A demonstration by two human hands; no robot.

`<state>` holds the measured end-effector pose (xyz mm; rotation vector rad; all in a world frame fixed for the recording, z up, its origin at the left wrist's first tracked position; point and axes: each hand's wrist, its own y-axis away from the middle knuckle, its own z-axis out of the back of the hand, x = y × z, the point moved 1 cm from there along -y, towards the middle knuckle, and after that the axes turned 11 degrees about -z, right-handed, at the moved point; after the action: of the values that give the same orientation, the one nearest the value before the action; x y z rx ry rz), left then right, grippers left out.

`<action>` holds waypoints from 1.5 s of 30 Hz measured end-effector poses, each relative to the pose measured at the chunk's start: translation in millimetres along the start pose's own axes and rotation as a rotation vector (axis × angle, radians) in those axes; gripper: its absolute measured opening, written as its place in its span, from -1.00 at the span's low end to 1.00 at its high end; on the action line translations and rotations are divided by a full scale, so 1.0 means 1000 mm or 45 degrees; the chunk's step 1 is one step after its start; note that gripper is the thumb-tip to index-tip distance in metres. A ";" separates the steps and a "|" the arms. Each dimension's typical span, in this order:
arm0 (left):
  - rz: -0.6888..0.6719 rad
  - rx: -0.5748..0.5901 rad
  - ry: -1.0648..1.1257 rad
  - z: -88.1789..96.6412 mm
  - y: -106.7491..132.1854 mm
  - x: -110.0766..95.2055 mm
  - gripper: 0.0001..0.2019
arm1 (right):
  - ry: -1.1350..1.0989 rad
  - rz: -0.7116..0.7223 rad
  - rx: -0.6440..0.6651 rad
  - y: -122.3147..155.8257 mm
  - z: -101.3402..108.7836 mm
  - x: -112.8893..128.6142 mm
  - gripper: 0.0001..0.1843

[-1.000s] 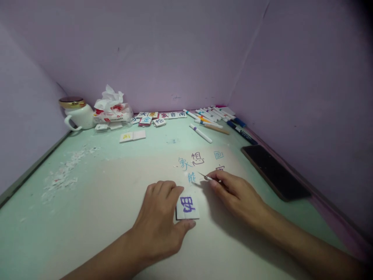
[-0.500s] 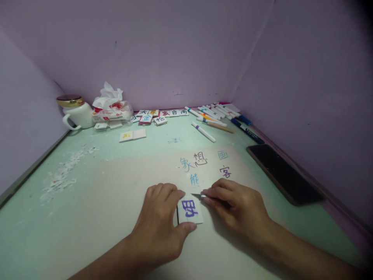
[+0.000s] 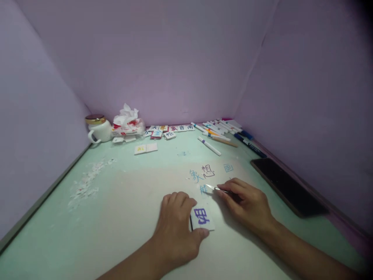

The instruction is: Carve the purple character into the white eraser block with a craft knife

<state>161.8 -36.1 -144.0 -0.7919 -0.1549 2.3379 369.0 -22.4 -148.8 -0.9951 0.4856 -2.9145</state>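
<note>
My left hand [image 3: 179, 227] is closed on a small white square tile [image 3: 207, 222], thumb at its near edge and fingers at its far edge. The tile lies flat on the table and bears a purple character turned sideways. In my right hand [image 3: 247, 202] is a craft knife [image 3: 217, 188], gripped like a pen. Its blade points left, raised a little above the tabletop beyond the tile and over a blue written character [image 3: 203, 189]. Blade and tile are apart.
Black and blue characters [image 3: 207, 171] are written on the table. A phone [image 3: 287, 184] lies at the right, with several markers [image 3: 210, 146] behind. White scraps [image 3: 87, 182] lie left. A lidded mug [image 3: 100, 131], a tissue pack [image 3: 128, 126] and lettered tiles [image 3: 156, 134] stand along the back.
The knife has lifted away from the tile's far edge, and my right hand has moved a bit farther off. My left hand still holds the tile. The whole view has shifted.
</note>
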 end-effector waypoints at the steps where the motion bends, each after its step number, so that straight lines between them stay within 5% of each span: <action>1: 0.012 0.006 0.012 0.000 -0.001 -0.001 -0.63 | 0.022 -0.002 -0.010 0.000 -0.001 0.000 -0.76; 11: 0.021 0.004 -0.044 0.003 0.001 -0.001 -0.70 | 0.243 0.054 -0.077 0.004 0.000 0.013 -0.70; 23: 0.034 0.034 -0.122 0.002 0.003 0.004 -0.64 | 0.124 0.175 -0.184 -0.003 -0.015 -0.006 -0.71; 45: -0.017 0.061 -0.140 0.004 0.001 0.003 -0.68 | 0.032 0.148 -0.208 -0.001 -0.013 -0.003 -0.76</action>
<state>157.3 -35.1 -142.8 -0.6378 -0.1505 2.3644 364.2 -17.2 -159.9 -0.9135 0.7666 -2.8236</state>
